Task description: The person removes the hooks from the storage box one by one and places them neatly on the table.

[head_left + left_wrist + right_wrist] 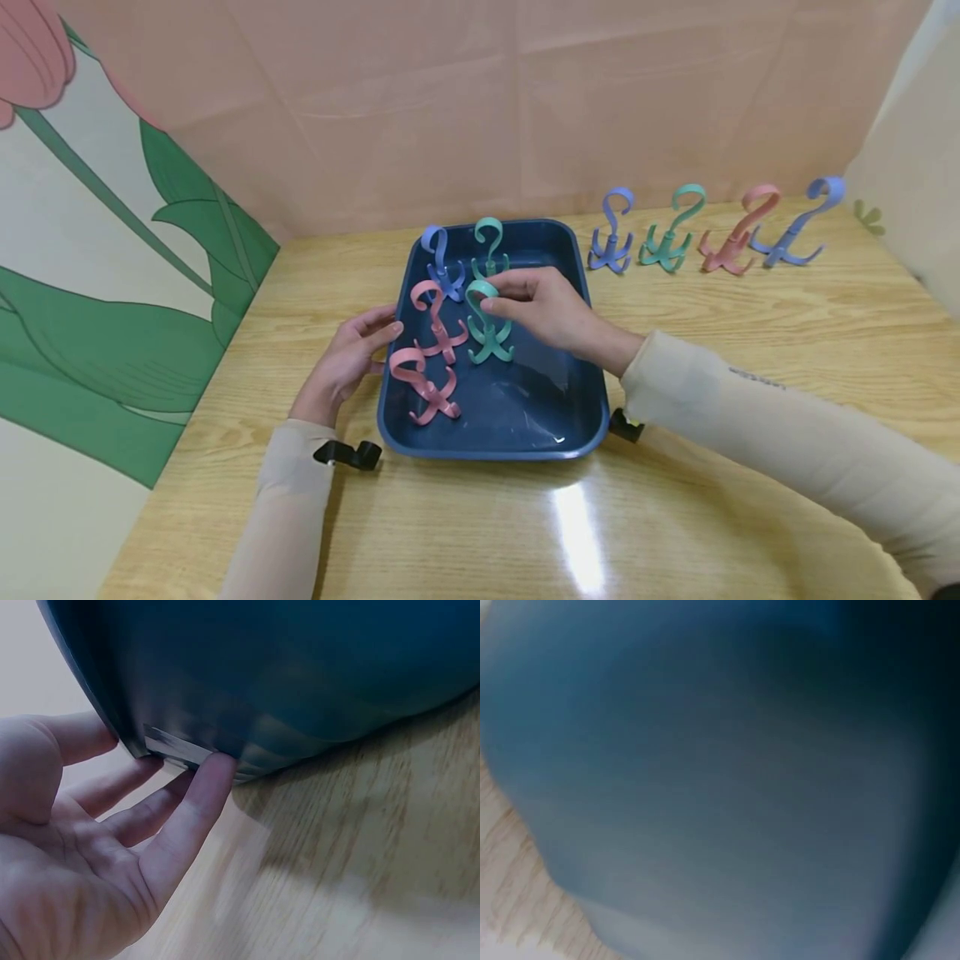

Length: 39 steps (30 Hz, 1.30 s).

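Observation:
My right hand (551, 312) pinches the top curl of a green multi-arm hanging hook (491, 337) over the blue tray (592, 400). Another green hook (489, 242) stands just behind it, partly covered by the fingers. A blue hook (442, 267) and two pink hooks, one in the middle (438, 325) and one nearer (431, 396), are along the tray's left side. My left hand (348, 358) holds the tray's left edge, thumb at the rim and fingertips (214, 769) against the lower outer wall. In the right wrist view the tray's blurred wall (705, 787) hides the right hand.
Behind the tray on the right stands a row of hooks: blue (611, 242), green (671, 237), pink (738, 237) and another blue (798, 229). A pink cloth backdrop (450, 125) rises behind the wooden table (480, 525). A wall with painted leaves (112, 367) borders the left.

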Available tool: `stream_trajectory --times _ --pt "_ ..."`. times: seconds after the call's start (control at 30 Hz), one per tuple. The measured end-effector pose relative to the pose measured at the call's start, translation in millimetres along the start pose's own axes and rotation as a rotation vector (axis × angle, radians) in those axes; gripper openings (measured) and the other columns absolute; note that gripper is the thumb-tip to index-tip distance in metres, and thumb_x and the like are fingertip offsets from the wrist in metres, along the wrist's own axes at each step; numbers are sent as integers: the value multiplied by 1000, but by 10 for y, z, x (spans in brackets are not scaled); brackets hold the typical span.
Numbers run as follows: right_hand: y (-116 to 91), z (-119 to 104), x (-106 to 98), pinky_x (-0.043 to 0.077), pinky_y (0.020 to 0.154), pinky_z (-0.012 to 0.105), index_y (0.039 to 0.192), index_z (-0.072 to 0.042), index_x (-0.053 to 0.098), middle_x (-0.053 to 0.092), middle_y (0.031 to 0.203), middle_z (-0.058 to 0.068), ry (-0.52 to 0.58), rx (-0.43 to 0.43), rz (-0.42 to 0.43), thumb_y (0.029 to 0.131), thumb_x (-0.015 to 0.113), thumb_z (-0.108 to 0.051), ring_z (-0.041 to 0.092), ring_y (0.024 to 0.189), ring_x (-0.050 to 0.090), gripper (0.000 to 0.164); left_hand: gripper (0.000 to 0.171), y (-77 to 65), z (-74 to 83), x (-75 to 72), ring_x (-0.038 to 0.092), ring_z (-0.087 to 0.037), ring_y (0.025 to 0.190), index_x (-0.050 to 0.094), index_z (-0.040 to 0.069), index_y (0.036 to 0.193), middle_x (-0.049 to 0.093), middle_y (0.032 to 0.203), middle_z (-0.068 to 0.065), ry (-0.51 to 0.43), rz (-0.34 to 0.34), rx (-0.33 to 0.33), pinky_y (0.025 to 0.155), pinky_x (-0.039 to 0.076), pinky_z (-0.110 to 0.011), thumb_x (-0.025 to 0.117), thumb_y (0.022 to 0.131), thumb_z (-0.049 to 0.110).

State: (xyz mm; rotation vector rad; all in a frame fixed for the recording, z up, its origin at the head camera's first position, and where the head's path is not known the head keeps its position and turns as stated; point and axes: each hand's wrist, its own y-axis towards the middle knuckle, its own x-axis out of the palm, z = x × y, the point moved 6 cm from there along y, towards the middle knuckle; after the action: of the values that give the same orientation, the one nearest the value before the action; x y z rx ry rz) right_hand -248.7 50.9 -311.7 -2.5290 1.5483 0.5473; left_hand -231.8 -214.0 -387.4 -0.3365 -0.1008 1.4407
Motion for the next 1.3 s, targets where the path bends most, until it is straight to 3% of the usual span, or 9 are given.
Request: stream_trajectory --times 0.67,1.3 --pt "-100 -142 -180 56 88 36 123 -5 71 74 109 9 53 -15 14 96 70 -16 31 103 70 30 49 -3 6 14 54 -30 125 48 15 150 51 146 -9 5 -1 -9 82 58 -42 58 104 26" --pt "-381 -309 -666 52 91 26 127 -8 70 73 115 5 80 -27 117 97 70 -19 17 108 68 32 50 -7 -1 13 54 -30 126 48 14 150 51 146 -9 -1 -1 -8 80 58 -39 59 103 26"
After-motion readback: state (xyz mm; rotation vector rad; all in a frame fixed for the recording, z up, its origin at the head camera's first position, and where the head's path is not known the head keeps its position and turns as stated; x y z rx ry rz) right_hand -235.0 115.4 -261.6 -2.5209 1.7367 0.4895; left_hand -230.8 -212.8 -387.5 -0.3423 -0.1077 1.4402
